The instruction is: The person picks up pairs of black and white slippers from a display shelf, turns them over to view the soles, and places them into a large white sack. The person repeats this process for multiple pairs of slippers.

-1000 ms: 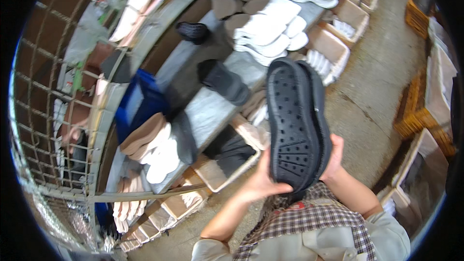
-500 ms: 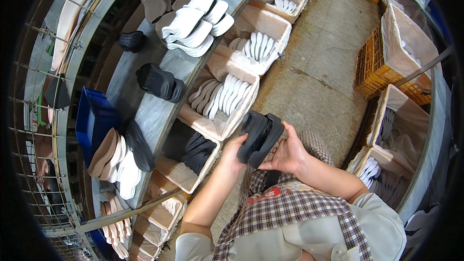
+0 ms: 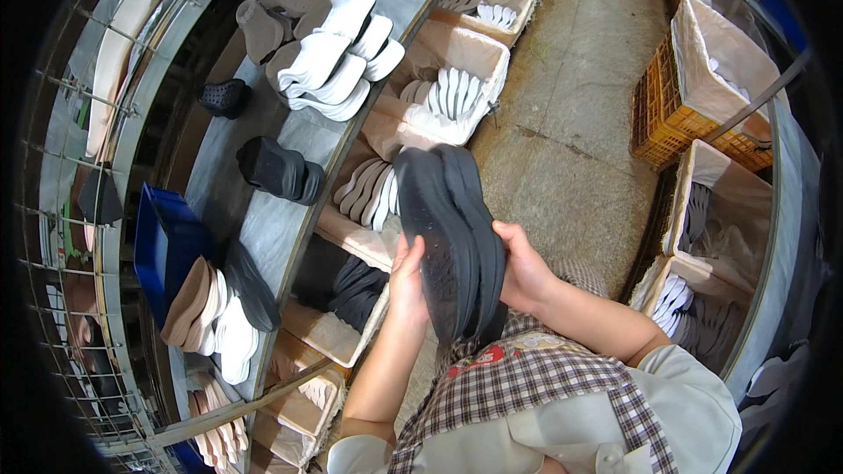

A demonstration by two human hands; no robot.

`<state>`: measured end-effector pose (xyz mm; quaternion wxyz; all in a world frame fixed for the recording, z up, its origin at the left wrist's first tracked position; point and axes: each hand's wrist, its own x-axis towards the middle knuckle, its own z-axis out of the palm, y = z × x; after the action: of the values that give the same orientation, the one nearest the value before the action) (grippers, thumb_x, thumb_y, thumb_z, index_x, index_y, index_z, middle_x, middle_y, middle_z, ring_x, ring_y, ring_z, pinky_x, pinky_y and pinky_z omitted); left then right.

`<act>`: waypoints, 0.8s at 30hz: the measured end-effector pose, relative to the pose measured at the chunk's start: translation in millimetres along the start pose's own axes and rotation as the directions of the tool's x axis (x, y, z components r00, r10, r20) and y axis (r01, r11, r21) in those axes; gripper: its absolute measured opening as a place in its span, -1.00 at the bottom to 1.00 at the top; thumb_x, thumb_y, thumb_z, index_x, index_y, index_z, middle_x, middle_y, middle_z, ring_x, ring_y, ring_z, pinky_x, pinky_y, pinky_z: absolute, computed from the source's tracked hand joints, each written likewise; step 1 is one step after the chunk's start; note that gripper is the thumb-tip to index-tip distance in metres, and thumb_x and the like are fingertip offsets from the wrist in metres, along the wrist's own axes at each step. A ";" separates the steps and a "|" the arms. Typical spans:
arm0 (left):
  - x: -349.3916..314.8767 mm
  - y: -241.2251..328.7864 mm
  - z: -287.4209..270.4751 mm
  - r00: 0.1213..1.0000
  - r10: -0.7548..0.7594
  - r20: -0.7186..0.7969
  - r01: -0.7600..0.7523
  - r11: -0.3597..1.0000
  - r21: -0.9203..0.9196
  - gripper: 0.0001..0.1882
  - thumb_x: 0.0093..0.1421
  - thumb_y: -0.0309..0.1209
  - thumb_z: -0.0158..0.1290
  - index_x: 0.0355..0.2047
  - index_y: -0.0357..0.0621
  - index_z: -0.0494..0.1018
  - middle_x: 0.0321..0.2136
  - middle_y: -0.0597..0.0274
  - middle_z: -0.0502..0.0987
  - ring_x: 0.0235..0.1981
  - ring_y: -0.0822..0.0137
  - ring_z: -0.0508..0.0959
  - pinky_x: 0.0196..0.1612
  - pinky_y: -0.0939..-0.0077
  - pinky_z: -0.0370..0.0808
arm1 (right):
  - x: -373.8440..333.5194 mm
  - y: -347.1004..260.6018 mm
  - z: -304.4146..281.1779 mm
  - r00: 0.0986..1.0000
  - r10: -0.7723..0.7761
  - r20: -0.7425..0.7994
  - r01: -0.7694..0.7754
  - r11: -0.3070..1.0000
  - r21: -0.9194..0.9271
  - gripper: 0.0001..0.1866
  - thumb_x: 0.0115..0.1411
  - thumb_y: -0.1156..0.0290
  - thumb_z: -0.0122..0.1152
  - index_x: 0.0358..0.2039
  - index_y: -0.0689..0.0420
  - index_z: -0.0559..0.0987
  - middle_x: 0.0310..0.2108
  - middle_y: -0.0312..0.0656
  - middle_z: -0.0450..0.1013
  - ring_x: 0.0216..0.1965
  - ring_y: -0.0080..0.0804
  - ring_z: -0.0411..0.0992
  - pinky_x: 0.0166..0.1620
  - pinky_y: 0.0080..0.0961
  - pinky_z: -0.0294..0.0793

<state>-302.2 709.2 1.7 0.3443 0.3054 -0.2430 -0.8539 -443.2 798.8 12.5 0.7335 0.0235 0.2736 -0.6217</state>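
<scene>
black soles (image 3: 436, 237) newly swung lengthwise, left hand (image 3: 407, 288) opposite right hand (image 3: 527, 276), fingers (image 3: 512, 237) clasped round them

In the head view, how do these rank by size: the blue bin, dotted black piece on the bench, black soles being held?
1. Held black soles, probably enlarged by nearness to the camera
2. Blue bin
3. Dotted black piece

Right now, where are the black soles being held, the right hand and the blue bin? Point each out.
Black soles (image 3: 441, 233): head view, middle of the sole nearer the left hand.
Right hand (image 3: 527, 276): head view, middle of the hand.
Blue bin (image 3: 152, 250): head view, side wall.
</scene>
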 end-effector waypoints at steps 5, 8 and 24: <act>-5.5 14.7 11.2 0.980 0.174 0.100 -0.180 0.982 0.059 -0.47 0.27 -0.32 -0.04 0.20 -0.12 0.09 0.07 0.09 0.35 0.06 0.17 0.41 0.13 0.23 0.35 | -5.9 -1.2 25.9 0.958 -0.234 0.168 0.247 0.967 -0.061 -0.43 0.25 0.19 -0.18 0.22 0.18 0.17 0.11 -0.18 0.31 0.09 -0.40 0.32 0.14 -0.45 0.30; -8.9 16.0 10.8 0.954 0.252 0.162 -0.277 0.948 0.158 -0.38 0.24 -0.23 0.03 0.22 -0.12 0.06 0.11 0.12 0.31 0.10 0.19 0.37 0.14 0.27 0.32 | -8.8 0.6 34.6 0.938 -0.269 0.219 0.290 0.955 -0.067 -0.39 0.23 0.23 -0.15 0.25 0.22 0.12 0.17 -0.11 0.24 0.16 -0.42 0.25 0.19 -0.45 0.24; -9.7 12.7 -9.6 0.949 0.217 0.228 -0.246 0.964 0.105 -0.42 0.23 -0.31 0.05 0.20 0.05 0.08 0.09 0.20 0.31 0.04 0.19 0.41 0.06 0.22 0.41 | -11.7 11.0 17.3 0.892 -0.318 0.320 0.418 0.850 -0.322 -0.11 0.09 -0.02 0.06 0.28 0.27 0.01 0.22 -0.03 0.11 0.23 -0.29 0.13 0.27 -0.33 0.07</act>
<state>-284.5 706.2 6.4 0.3929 0.2030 -0.3690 -0.8175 -427.5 805.3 28.9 0.6187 -0.2532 0.2923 -0.6839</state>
